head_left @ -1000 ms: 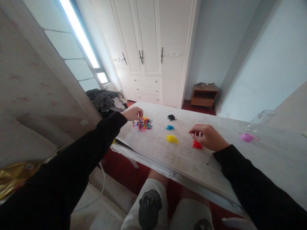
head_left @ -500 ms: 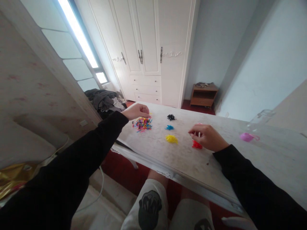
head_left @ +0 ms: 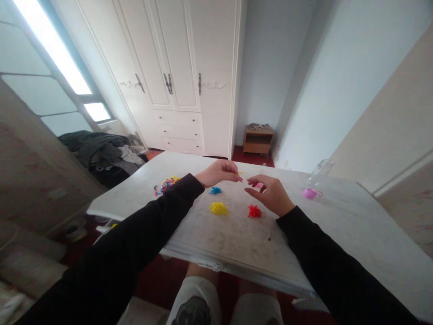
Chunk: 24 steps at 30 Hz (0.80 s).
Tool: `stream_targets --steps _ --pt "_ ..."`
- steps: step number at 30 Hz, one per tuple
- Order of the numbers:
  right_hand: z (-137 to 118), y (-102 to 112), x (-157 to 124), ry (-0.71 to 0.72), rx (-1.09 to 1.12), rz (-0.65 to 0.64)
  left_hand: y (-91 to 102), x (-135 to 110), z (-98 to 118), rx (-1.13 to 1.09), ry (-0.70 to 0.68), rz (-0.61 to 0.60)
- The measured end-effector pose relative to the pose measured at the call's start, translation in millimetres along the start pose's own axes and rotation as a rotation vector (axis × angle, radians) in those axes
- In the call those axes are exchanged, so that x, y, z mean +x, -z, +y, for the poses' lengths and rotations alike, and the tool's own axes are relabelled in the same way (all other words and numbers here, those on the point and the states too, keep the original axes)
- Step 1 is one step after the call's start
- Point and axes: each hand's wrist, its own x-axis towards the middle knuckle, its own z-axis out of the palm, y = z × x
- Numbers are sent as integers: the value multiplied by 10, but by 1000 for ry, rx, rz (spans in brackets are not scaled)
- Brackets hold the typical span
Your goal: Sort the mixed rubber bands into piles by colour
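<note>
My left hand (head_left: 219, 172) reaches over the white table (head_left: 331, 230), fingers pinched on a few small coloured pieces, pink and yellow at its tips. My right hand (head_left: 269, 194) hovers just to its right, fingers loosely curled and apart, thumb toward the left fingertips, a pink bit behind it. Below them lie small sorted piles: blue (head_left: 215, 190), yellow (head_left: 219, 208) and red (head_left: 254, 211). A mixed multicoloured pile (head_left: 164, 185) lies at the left, partly hidden by my left sleeve.
A pink lid (head_left: 310, 193) and a clear glass jar (head_left: 320, 170) sit at the table's right. Behind stand a white wardrobe (head_left: 179, 76), a wooden nightstand (head_left: 257, 140) and a heap of dark clothes (head_left: 98, 151). My knees show under the table's near edge.
My left hand left the mixed pile and moved right to meet my right hand, carrying small pieces. The camera turned, so the black pile is now hidden behind my left hand.
</note>
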Motion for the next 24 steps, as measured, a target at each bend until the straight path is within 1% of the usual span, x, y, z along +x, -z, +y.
stream_targets --steps 3,5,8,10,13,15,17,19,21,24 --pt "39 -6 -4 -31 14 12 -103 204 -120 3 -35 -73" --pt "59 -14 -11 -53 17 29 -146 273 -178 -3 -42 -101" --pt "70 -27 -16 -84 24 46 -154 274 -238 -13 -46 -113" --pt "68 -25 -9 -85 15 49 -114 231 -257 4 -47 -114" --pt "93 11 19 -77 -21 61 2 154 -256 63 -69 -59" --pt "156 51 40 -100 -43 89 86 120 -248 121 -89 22" --pt "251 85 55 -153 -64 150 144 108 -246 164 -103 99" --pt "355 101 60 -208 -78 217 163 112 -257 158 -128 159" --pt "441 96 59 -242 -89 250 148 121 -280 129 -157 192" --pt "525 63 57 -263 -101 249 108 129 -322 143 -171 182"
